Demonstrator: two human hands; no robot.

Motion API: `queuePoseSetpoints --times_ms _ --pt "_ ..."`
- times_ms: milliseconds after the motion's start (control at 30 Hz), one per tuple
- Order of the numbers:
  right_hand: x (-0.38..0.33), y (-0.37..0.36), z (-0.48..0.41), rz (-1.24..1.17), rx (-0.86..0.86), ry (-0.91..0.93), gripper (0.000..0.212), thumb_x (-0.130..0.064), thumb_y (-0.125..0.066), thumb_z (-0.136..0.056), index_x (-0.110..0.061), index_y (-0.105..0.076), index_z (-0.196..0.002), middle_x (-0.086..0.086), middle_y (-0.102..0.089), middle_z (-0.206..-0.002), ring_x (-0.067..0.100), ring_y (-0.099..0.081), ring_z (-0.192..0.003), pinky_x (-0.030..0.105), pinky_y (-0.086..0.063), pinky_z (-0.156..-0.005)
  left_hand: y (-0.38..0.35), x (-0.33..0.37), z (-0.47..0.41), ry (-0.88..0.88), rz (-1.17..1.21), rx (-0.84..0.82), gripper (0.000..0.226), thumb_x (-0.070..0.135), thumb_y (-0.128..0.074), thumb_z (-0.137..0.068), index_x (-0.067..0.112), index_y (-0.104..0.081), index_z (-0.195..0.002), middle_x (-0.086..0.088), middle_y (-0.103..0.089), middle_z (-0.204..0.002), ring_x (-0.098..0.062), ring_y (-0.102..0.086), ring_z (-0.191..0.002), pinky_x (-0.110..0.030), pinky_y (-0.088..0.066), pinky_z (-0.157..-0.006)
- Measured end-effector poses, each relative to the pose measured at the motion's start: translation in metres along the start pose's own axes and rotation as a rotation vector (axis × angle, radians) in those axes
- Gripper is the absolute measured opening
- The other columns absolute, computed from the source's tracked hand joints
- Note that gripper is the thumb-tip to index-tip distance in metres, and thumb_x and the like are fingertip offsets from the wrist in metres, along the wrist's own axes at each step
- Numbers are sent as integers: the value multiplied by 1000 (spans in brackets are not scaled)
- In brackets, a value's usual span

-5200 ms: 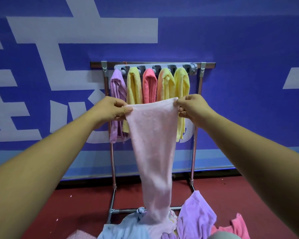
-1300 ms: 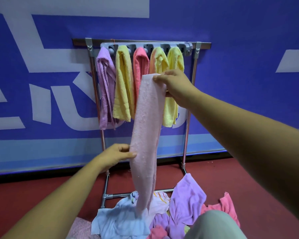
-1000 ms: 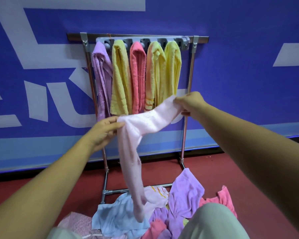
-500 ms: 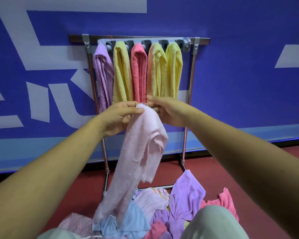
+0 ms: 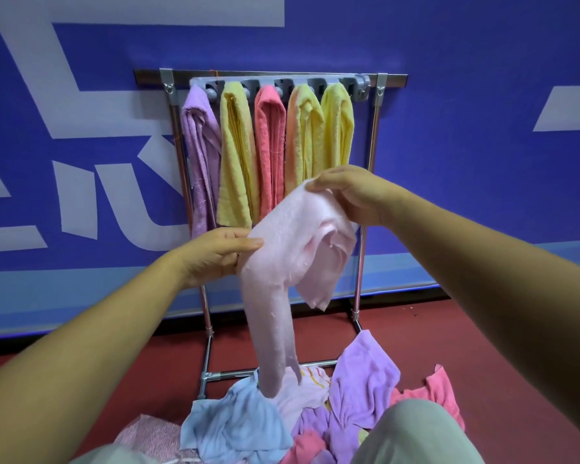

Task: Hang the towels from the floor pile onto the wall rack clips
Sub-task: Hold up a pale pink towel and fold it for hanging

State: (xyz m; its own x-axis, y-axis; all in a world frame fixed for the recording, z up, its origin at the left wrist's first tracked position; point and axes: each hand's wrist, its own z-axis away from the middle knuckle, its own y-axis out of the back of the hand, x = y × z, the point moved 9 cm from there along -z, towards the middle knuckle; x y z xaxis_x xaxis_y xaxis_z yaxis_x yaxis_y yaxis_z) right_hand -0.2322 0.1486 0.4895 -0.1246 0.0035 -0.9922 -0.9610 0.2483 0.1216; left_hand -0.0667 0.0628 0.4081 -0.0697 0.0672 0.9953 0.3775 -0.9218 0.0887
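I hold a pale pink towel (image 5: 292,249) in the air in front of the rack. My right hand (image 5: 352,195) pinches its upper fold, and my left hand (image 5: 218,254) grips its left edge lower down. The towel is doubled over, with a long tail hanging to the floor pile (image 5: 315,406). The grey clip bar (image 5: 359,90) on the metal rack (image 5: 387,82) carries several hung towels: purple (image 5: 200,145), yellow (image 5: 236,155), coral (image 5: 270,142), peach-yellow (image 5: 300,135) and yellow (image 5: 337,125). The clip at the bar's right end holds nothing.
The rack stands on thin metal legs (image 5: 359,289) against a blue wall (image 5: 482,128) with white markings. The floor (image 5: 499,346) is dark red. Blue, purple, white and pink towels lie heaped at the rack's foot. My knee in grey-green fabric (image 5: 416,437) shows at the bottom.
Both hands were together at the towel's top half a second ago. Now they have spread apart, my left hand lower and my right higher, and the fold has opened between them.
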Motion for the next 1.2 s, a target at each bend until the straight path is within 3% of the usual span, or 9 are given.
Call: queuePoseSetpoints --times_ms 200,333,400,500,633,767,900,1067,1200 --pt "29 2 7 22 -124 -124 21 0 -51 -95 -7 -55 -75 3 -63 -63 15 -63 -55 22 -49 -49 -11 44 -11 -133 242 -2 61 32 -82 -71 10 -65 -125 -8 -71 -110 -20 -67 -98 -37 -53 -89" --pt "28 -11 9 -22 -281 -132 25 -30 -57 -92 -18 -68 -72 -5 -62 -58 12 -51 -55 30 -33 -62 -27 68 -22 -174 189 10 24 18 -61 -89 13 -73 -109 -5 -73 -101 -17 -68 -94 -28 -56 -83" --pt "27 -13 10 -23 -354 -144 37 -37 -52 -94 -21 -75 -71 -4 -71 -69 11 -63 -63 29 -40 -71 -33 76 -28 -152 150 -5 23 18 -57 -89 15 -76 -102 -4 -73 -98 -17 -68 -91 -28 -54 -81" --pt "12 -6 10 -2 -379 -119 19 -27 -67 -89 -11 -77 -89 8 -74 -86 19 -70 -78 30 -55 -77 -38 80 -39 -94 114 -45 33 20 -58 -88 13 -71 -118 -8 -71 -107 -22 -65 -96 -33 -49 -85" --pt "-4 25 2 -20 -310 -100 47 -25 -54 -96 6 -56 -132 29 -57 -134 38 -59 -115 48 -44 -105 -35 76 -59 -50 62 -20 53 30 -74 -82 1 -62 -125 -28 -57 -123 -39 -50 -108 -46 -37 -89" --pt "-12 60 -1 -78 -234 -80 34 -19 -51 -95 6 -60 -116 20 -67 -104 31 -66 -92 38 -54 -85 -34 77 -83 -49 -56 13 49 31 -78 -79 -5 -68 -111 -41 -55 -121 -53 -51 -109 -56 -34 -96" --pt "-7 87 -11 7 -249 -89 21 -7 -55 -92 -9 -68 -75 5 -66 -73 18 -64 -65 26 -52 -61 -43 98 -108 -114 -19 -8 33 17 -63 -88 1 -69 -116 -22 -68 -117 -28 -66 -103 -37 -51 -90" --pt "-21 109 -20 101 -311 -66 13 -20 -66 -90 -11 -74 -87 7 -72 -86 20 -69 -77 30 -55 -71 -62 129 -156 -160 -45 -77 30 12 -61 -89 1 -70 -116 -19 -70 -111 -23 -67 -94 -28 -57 -77" --pt "-41 147 -36 66 -290 -14 41 -14 -41 -101 -15 -81 -94 7 -75 -100 21 -71 -90 32 -55 -83 -70 150 -200 -152 -213 -92 42 22 -68 -79 -8 -66 -108 -15 -67 -100 -23 -62 -92 -31 -49 -82"
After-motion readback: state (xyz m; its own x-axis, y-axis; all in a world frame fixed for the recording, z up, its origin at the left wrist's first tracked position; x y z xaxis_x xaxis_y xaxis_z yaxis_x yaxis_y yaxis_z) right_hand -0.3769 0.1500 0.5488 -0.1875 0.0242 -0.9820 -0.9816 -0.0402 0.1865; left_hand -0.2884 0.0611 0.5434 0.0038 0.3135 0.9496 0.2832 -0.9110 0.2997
